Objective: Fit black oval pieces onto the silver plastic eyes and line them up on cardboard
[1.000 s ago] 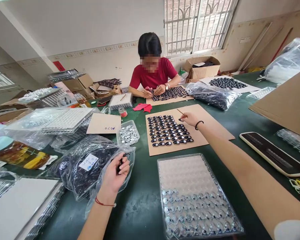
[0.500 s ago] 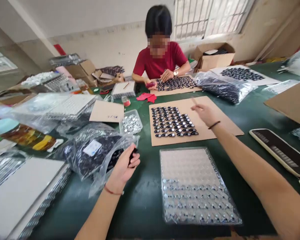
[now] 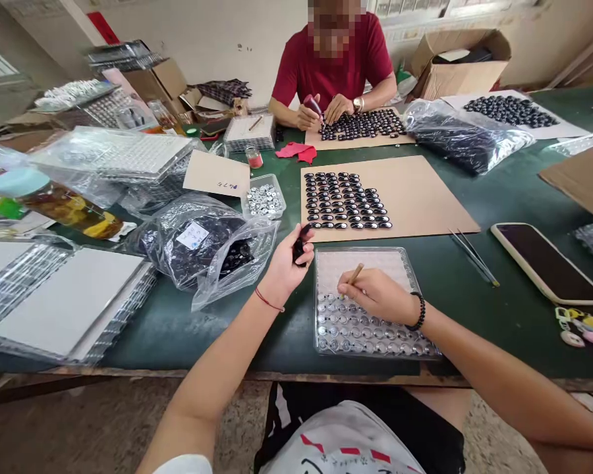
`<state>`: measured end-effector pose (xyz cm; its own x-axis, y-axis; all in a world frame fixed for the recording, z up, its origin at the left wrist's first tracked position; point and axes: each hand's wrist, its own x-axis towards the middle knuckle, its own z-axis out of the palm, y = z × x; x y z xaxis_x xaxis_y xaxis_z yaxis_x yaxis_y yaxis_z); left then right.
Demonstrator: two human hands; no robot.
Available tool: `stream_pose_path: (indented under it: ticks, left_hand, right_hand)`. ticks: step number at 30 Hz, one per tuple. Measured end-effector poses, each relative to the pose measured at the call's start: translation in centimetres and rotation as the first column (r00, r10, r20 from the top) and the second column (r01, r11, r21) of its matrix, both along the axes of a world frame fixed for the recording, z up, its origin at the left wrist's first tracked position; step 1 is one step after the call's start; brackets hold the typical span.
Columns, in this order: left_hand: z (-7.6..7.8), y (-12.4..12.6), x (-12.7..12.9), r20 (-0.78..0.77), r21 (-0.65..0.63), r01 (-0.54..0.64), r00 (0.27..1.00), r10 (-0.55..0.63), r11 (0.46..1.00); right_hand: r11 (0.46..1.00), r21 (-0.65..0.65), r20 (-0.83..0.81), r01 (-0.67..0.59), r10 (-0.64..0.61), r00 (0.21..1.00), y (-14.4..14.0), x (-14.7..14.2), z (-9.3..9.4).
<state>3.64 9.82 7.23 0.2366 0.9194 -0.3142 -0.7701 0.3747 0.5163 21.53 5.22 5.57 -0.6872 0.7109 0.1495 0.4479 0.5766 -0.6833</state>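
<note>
The right hand has come back from the brown cardboard sheet, pinching a thin wooden stick over the clear plastic blister tray on the counter. The left hand grips small black pieces beside it, now clear of the plastic bag.

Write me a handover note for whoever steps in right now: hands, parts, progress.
Left hand: grip shut on small black pieces, beside the clear plastic blister tray.
Right hand: grip shut on a thin wooden stick, tip down on the tray's middle rows.
Parts: the tray's near rows hold round silver-rimmed pieces; far rows are bare. Rows of black oval pieces lie on the brown cardboard sheet beyond. An open clear plastic bag of black pieces sits left.
Left: the bare far rows.
</note>
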Motion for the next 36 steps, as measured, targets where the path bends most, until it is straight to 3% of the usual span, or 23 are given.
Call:
stream_pose_path:
  ticks: [4, 10, 13, 17, 20, 26, 32, 36]
  left_hand:
    - [-0.9, -1.1, 0.0, -0.139, 0.05, 0.047, 0.99, -0.04, 0.998]
    - [-1.6, -2.1, 0.5, -0.438, 0.04, 0.317, 0.858, -0.269, 0.947]
    - [-1.9, -2.4, 0.8, -0.631, 0.059, 0.407, 0.723, -0.282, 0.911]
    - [-2.1, -3.1, 1.4, -0.878, 0.148, 0.478, 0.466, -0.107, 0.866]
    - [-1.8, -3.7, 1.7, -0.934, 0.192, 0.558, 0.356, -0.024, 0.807]
    - [-1.7, -3.8, 1.7, -0.967, 0.198, 0.636, 0.253, 0.041, 0.746]
    - [-1.5, -3.8, 1.8, -0.967, 0.225, 0.636, 0.241, 0.088, 0.738]
    - [-1.2, -4.2, 1.8, -0.965, 0.237, 0.618, 0.237, 0.109, 0.75]
  right_hand:
    - [1.0, -0.016, -0.08, 0.022, -0.023, 0.996, -0.2, 0.8, -0.2]
    - [0.975, -0.054, -0.389, 0.214, -0.218, 0.895, 0.0, 1.8, -0.1]
    - [0.958, -0.045, -0.428, 0.282, -0.274, 0.861, 0.0, 2.0, -0.2]
    - [0.951, 0.097, -0.399, 0.293, -0.232, 0.887, -0.3, 1.9, 0.0]
    - [0.946, 0.184, -0.355, 0.266, -0.188, 0.916, -0.7, 1.8, 0.1]
    - [0.937, 0.228, -0.308, 0.265, -0.189, 0.933, -0.5, 1.8, -0.3]
    - [0.931, 0.278, -0.328, 0.235, -0.138, 0.934, -0.8, 1.6, -0.2]
    - [0.894, 0.181, -0.451, 0.41, -0.295, 0.843, -1.0, 1.2, -0.1]
